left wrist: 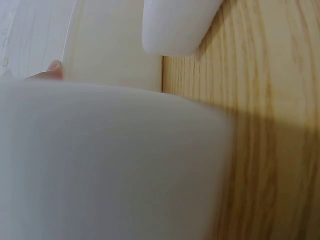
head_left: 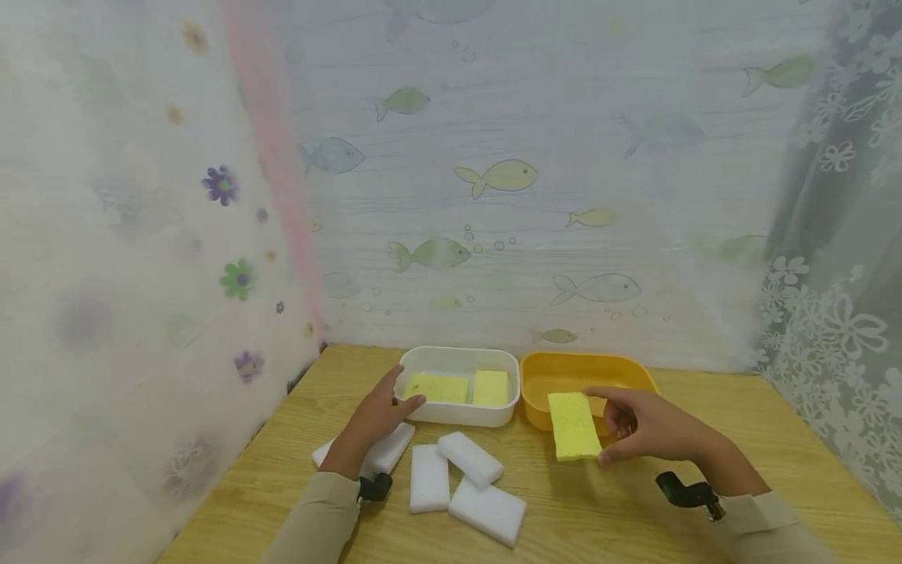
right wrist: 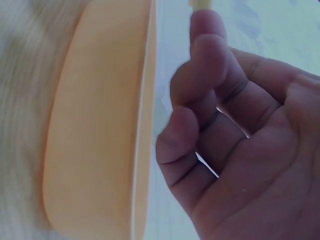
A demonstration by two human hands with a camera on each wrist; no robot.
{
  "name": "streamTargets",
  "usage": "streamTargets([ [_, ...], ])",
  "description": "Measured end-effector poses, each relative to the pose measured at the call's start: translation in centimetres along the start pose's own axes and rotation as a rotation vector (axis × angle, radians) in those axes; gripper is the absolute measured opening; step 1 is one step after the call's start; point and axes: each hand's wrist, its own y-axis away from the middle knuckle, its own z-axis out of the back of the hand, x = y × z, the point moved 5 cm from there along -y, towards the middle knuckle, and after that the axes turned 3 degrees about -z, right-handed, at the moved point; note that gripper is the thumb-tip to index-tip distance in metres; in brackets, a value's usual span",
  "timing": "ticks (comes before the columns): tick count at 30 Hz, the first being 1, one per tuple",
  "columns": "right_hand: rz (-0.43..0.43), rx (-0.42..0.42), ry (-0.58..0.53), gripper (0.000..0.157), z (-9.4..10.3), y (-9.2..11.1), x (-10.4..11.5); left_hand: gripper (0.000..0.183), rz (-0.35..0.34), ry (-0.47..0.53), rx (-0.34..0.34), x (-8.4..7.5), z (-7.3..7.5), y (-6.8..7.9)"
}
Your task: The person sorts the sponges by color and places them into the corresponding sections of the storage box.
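Note:
My right hand [head_left: 651, 423] pinches a yellow sponge [head_left: 574, 427] by its right edge between thumb and fingers. The sponge is raised, overlapping the front of an orange container [head_left: 585, 362] in the head view; the right wrist view shows the container's wall [right wrist: 100, 120] beside my curled fingers [right wrist: 177, 135]. My left hand [head_left: 377, 415] holds the left front corner of a white container [head_left: 458, 415], thumb over its rim. Inside that container lie two yellow sponges, one on the left [head_left: 438, 388] and one on the right [head_left: 490, 388].
Several white sponges lie in front of the white container, including an upright one [head_left: 430, 478], a slanted one [head_left: 470, 458] and a nearer one [head_left: 488, 509]. Others lie partly under my left wrist. A fish-patterned curtain [head_left: 493, 235] hangs behind the wooden table [head_left: 592, 517].

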Motion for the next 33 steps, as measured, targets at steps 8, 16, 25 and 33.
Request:
streamTargets([
  [8,-0.033,-0.074,0.130,0.089,0.0,-3.0,0.6,0.094,0.001,0.011,-0.006,-0.1,0.0,0.1],
  [16,-0.106,-0.093,0.190,0.089,-0.7,-5.4,0.8,0.095,-0.011,0.017,-0.010,0.0,-0.1,0.0],
  [25,-0.129,-0.083,0.200,0.086,-1.2,-8.0,1.6,0.094,-0.005,0.017,-0.006,0.0,0.0,0.0],
  [33,-0.128,-0.059,0.198,0.097,-1.5,-10.1,2.2,0.093,-0.007,0.007,-0.008,-0.1,0.0,0.0],
])
